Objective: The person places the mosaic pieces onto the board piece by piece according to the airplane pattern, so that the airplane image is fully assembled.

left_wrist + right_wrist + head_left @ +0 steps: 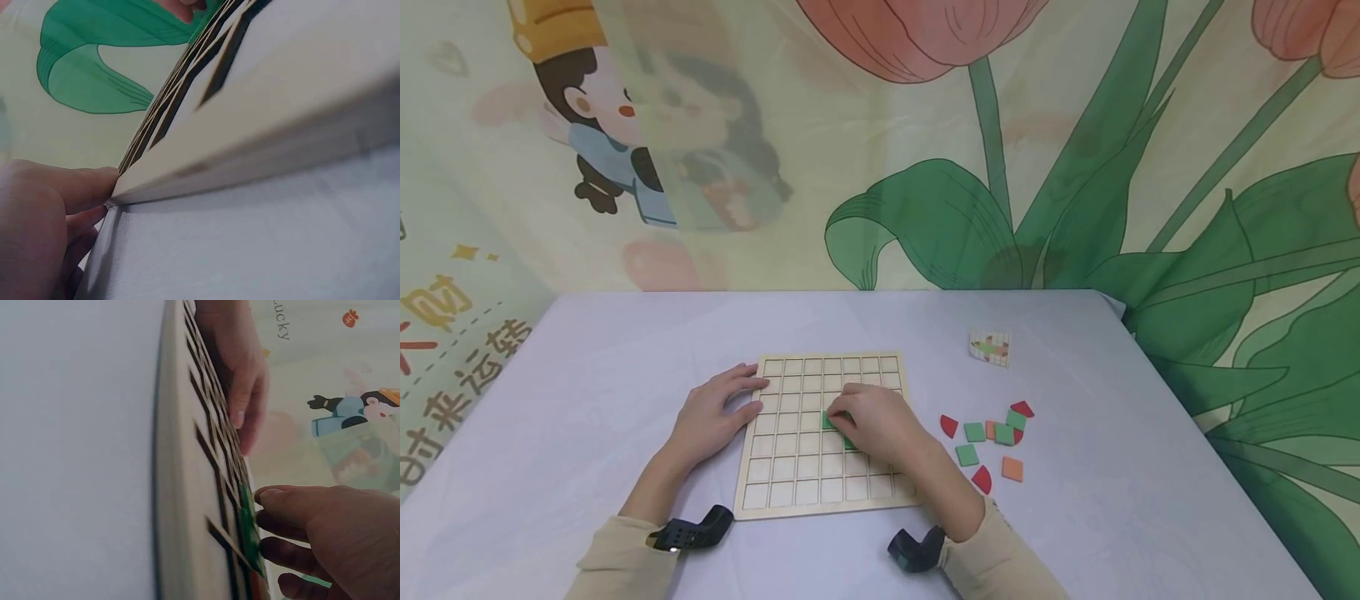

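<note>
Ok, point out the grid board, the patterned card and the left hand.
Grid board (808, 444): head view, on a bare cell.
Patterned card (990, 348): head view, on its printed face.
Left hand (707, 419): head view, back of the hand.

Below centre in the head view, the right hand (877, 423) partly hides the board (786, 446) and a green tile (827, 421).

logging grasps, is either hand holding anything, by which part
The left hand touches the left rim of the board; the right hand is at a green square, whether it pinches cannot be told.
</note>
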A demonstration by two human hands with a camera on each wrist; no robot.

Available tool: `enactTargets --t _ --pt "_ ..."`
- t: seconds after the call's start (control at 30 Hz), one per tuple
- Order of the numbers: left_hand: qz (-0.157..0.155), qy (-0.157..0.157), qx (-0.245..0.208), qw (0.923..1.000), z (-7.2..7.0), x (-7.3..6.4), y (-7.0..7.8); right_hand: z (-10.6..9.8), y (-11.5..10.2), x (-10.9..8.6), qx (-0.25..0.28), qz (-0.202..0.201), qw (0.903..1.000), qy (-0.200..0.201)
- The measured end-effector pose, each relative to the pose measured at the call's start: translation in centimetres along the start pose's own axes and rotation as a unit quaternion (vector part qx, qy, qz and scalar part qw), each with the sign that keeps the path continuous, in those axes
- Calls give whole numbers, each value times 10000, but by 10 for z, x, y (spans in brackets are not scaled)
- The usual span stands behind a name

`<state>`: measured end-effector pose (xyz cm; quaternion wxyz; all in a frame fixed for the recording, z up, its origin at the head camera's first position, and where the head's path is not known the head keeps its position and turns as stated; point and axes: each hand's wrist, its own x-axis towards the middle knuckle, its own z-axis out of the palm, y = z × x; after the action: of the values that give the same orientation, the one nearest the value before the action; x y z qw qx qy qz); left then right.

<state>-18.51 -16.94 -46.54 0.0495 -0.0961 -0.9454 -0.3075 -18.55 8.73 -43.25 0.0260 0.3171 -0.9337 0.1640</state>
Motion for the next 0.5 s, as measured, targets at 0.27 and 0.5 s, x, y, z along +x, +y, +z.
enactTargets --t 0.27,0.5 --pt "32 3 -105 9999 0 0 1 8 -6 -1 80 -165 9998 -83" --pt "-35 -9 -39 10000 -1 -1 2 1 0 -1 79 78 9998 -158"
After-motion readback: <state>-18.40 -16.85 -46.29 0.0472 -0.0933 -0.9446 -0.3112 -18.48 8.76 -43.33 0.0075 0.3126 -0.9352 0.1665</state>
